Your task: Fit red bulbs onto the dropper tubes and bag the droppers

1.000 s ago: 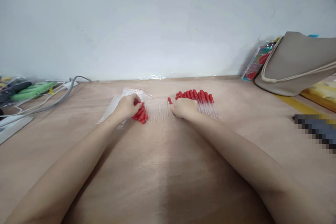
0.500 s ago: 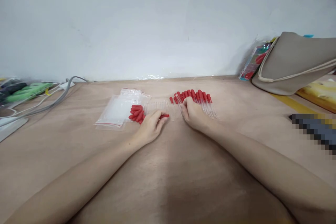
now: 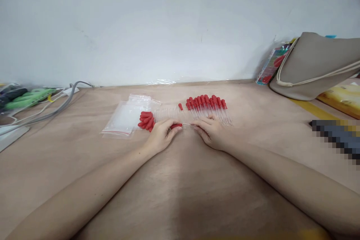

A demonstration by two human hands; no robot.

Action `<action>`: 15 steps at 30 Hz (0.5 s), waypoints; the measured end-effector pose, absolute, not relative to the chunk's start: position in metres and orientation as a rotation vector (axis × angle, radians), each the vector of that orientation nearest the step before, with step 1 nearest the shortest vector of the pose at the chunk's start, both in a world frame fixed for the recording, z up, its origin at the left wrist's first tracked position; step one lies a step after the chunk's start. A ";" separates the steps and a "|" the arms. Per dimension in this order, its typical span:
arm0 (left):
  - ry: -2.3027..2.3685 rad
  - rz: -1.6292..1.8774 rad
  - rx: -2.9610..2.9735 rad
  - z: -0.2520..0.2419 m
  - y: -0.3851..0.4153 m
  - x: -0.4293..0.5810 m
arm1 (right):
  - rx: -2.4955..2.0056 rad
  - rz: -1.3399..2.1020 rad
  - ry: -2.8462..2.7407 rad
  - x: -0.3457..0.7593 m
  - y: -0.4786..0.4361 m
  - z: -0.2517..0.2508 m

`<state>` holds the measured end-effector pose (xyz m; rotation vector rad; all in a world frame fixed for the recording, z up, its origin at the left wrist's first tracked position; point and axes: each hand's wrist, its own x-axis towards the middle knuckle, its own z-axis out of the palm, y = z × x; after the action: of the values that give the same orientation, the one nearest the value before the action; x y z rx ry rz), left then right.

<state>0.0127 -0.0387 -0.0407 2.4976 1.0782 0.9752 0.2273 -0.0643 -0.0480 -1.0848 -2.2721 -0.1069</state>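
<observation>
My left hand (image 3: 163, 133) pinches a red rubber dropper bulb (image 3: 176, 125), its mouth turned to the right. Facing it, my right hand (image 3: 209, 131) holds a thin glass dropper tube (image 3: 186, 124) level between the fingertips. The tube's left end is at the bulb's mouth; whether it is inside I cannot tell. Loose red bulbs (image 3: 145, 120) are heaped beside my left hand, and bare glass tubes (image 3: 165, 113) lie in a row behind it. Beyond my right hand is a row of droppers with red bulbs (image 3: 206, 101). One such dropper (image 3: 180, 107) lies apart to their left.
Clear zip bags (image 3: 119, 118) lie left of the bulbs. Grey and white cables (image 3: 66, 101) and a green item (image 3: 30, 98) are at far left. A grey drawstring bag (image 3: 312, 67) stands at back right, with a pixelated dark object (image 3: 337, 138) nearer. A wall rises behind.
My right hand has come down from the bulb-topped droppers, bringing a glass tube to the bulb in my left hand. The lone dropper lies slightly farther left. My left hand has barely moved.
</observation>
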 end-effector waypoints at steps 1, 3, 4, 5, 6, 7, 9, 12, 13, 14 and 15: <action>1.074 0.980 2.500 -0.041 -0.039 0.013 | -1.086 -0.100 -2.286 0.227 -0.065 -0.047; 1.061 0.987 2.504 -0.041 -0.039 0.013 | -1.078 -0.082 -2.318 0.227 -0.066 -0.046; 1.056 0.985 2.504 -0.041 -0.038 0.013 | -1.069 -0.075 -2.332 0.227 -0.067 -0.045; 1.053 0.986 2.501 -0.041 -0.038 0.012 | -1.059 -0.071 -2.342 0.227 -0.067 -0.045; 1.051 0.988 2.494 -0.041 -0.038 0.012 | -1.051 -0.066 -2.349 0.226 -0.067 -0.044; 1.047 0.995 2.487 -0.042 -0.038 0.012 | -1.048 -0.059 -2.352 0.226 -0.067 -0.044; 1.031 1.005 2.483 -0.042 -0.037 0.011 | -1.055 -0.035 -2.348 0.226 -0.065 -0.044; 0.970 0.960 2.522 -0.042 -0.036 0.009 | -1.082 0.018 -2.356 0.226 -0.062 -0.044; 0.946 0.930 2.542 -0.043 -0.035 0.009 | -1.086 0.027 -2.367 0.227 -0.061 -0.044; 0.923 0.901 2.562 -0.043 -0.035 0.008 | -1.085 0.028 -2.380 0.227 -0.060 -0.044; 0.908 0.876 2.579 -0.044 -0.034 0.008 | -1.085 0.019 -2.391 0.227 -0.059 -0.043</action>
<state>0.0084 -0.0342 -0.0436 2.5789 0.9080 0.8757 0.2268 -0.0594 -0.0434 -1.0852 -2.3914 0.0194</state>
